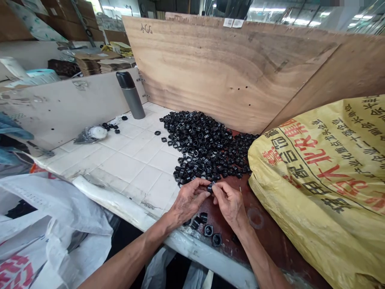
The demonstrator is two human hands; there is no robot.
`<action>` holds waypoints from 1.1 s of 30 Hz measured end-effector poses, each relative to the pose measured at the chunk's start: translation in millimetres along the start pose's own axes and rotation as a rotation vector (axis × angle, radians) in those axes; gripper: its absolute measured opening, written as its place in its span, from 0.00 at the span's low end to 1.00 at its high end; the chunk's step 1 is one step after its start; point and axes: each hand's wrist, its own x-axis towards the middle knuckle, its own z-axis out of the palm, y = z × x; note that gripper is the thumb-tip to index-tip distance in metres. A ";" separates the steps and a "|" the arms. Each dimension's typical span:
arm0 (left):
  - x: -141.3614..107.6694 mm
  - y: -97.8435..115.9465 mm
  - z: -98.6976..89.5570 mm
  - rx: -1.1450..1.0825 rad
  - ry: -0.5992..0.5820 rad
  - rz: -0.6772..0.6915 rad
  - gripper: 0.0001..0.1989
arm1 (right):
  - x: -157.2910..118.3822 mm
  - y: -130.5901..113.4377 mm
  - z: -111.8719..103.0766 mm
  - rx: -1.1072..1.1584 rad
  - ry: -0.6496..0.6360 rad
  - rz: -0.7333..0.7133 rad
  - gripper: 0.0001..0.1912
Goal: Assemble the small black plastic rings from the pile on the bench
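Note:
My left hand [191, 199] and my right hand [227, 200] meet over the front of the table, fingertips closed on one small black plastic cap [209, 188] between them. The fingers partly cover it. Just beyond my hands lies a large heap of small black ring-shaped parts [195, 140], reaching back to the wooden board. Between my forearms, near the table edge, several black caps [208, 230] lie loose, some with the hollow side up.
A full yellow sack [303, 180] with printed characters bulges at the right. A grey flask [132, 96] stands at the back left, near a plastic bag [90, 134] of parts. Behind the heap rises a wooden board [222, 68]. White sacks [54, 224] hang at the lower left.

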 end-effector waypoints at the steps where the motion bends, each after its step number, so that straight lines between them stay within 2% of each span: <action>1: 0.3 0.5 0.6 -0.042 0.009 -0.039 0.11 | 0.5 -0.4 0.4 -0.005 0.010 -0.024 0.11; 4: 1.8 1.4 2.0 -0.136 0.036 -0.114 0.13 | 2.5 -0.5 0.3 -0.001 0.040 -0.122 0.06; 8: 2.5 1.2 2.7 -0.168 0.036 -0.121 0.13 | 2.3 2.1 -0.4 0.013 0.050 -0.217 0.05; 13: -0.5 0.9 3.0 -0.081 -0.011 -0.030 0.11 | -2.2 6.0 2.6 -0.026 0.074 -0.148 0.13; 17: -1.8 -1.0 2.6 0.005 -0.034 0.045 0.10 | -3.6 6.2 3.8 -0.096 0.060 -0.141 0.11; 21: -2.2 -2.0 3.5 -0.008 0.020 0.030 0.11 | -5.2 6.5 -0.7 -0.100 0.011 -0.136 0.11; 24: -1.6 -1.5 3.1 -0.010 0.045 0.036 0.12 | -3.3 11.5 -2.7 -0.061 -0.004 -0.078 0.13; 30: 0.1 -0.6 -0.9 -0.021 0.049 0.016 0.13 | 1.8 15.8 3.8 -0.004 0.102 -0.031 0.14; 33: -0.3 -1.0 -1.7 -0.085 0.056 0.017 0.12 | -0.3 8.9 3.0 0.012 0.067 -0.055 0.12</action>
